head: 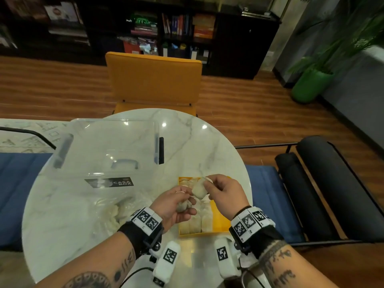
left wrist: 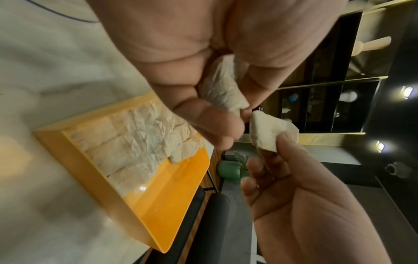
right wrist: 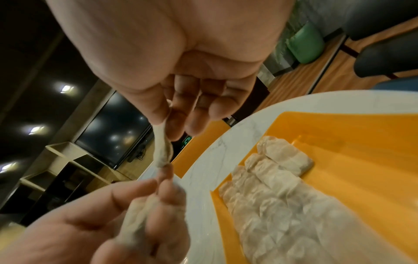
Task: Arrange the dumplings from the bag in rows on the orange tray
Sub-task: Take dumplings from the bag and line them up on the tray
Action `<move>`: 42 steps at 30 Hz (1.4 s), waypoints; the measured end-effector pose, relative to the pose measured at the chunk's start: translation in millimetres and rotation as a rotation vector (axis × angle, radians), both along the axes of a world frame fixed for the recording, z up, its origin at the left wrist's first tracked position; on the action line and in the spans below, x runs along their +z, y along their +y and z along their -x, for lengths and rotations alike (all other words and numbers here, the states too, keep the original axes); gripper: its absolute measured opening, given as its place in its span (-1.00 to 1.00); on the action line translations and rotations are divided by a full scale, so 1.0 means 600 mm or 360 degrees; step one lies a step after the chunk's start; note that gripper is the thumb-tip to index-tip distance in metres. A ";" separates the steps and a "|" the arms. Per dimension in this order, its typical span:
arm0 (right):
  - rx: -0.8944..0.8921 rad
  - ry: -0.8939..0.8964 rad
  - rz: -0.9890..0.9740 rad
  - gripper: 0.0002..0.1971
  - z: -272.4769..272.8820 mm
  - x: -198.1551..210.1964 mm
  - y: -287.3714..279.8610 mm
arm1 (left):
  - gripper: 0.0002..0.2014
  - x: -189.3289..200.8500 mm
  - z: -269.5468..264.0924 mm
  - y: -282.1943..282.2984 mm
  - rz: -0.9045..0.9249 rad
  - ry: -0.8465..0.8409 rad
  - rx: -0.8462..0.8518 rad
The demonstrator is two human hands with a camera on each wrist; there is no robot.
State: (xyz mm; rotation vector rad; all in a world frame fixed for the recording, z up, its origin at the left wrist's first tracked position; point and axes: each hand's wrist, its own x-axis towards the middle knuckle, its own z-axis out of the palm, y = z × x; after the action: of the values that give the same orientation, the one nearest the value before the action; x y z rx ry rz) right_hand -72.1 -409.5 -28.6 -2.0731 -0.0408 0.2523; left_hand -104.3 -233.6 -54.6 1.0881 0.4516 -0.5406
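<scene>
Head view shows both hands raised over the orange tray (head: 219, 222) on the marble counter (head: 68, 225), the right hand (head: 223, 191) pinching one dumpling (head: 199, 191) while the left hand (head: 176, 206) curls round another dumpling (head: 182, 205), probably a spare. Left wrist view shows dumpling rows (left wrist: 140, 141) packed on one side, so the bare orange side looks next. Right wrist view shows the two held pieces almost touching; the plastic bag (head: 108, 213) lies left.

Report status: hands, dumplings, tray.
Left hand holds one dumpling; right hand pinches another. Tray partly filled in rows. Nothing blocking.
</scene>
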 end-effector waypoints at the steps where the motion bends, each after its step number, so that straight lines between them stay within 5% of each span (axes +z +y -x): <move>1: 0.0022 0.0002 0.0026 -0.91 -0.005 0.002 -0.003 | -0.93 -0.001 -0.001 0.001 -0.0067 -0.0020 0.0002; 8: 0.0508 0.0022 0.0325 -0.90 -0.008 0.016 -0.011 | -0.88 -0.025 -0.009 -0.001 -0.0791 -0.0380 -0.0295; 19: 0.0406 0.0129 0.0746 -0.97 -0.007 -0.039 -0.058 | -0.75 -0.069 -0.013 0.017 -0.1529 -0.0476 -0.0483; 26: 0.0590 0.0300 0.1239 -0.94 -0.060 -0.067 -0.086 | -0.46 -0.096 -0.034 0.040 -0.1755 -0.0333 -0.0639; 31: 0.0797 0.0322 0.1430 -0.90 -0.096 -0.103 -0.070 | -0.48 -0.107 -0.036 0.042 -0.1774 -0.0285 -0.0651; 42: 0.0646 0.0305 0.1504 -0.74 -0.159 -0.129 -0.044 | -0.47 -0.110 -0.038 0.043 -0.1786 -0.0186 -0.0659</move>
State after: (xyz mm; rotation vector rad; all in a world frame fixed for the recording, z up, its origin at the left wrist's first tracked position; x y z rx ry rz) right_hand 23.2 -436.0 -106.0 -2.9522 -0.2710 0.8450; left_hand -81.3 -207.7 -120.7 2.3120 0.4241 -0.5793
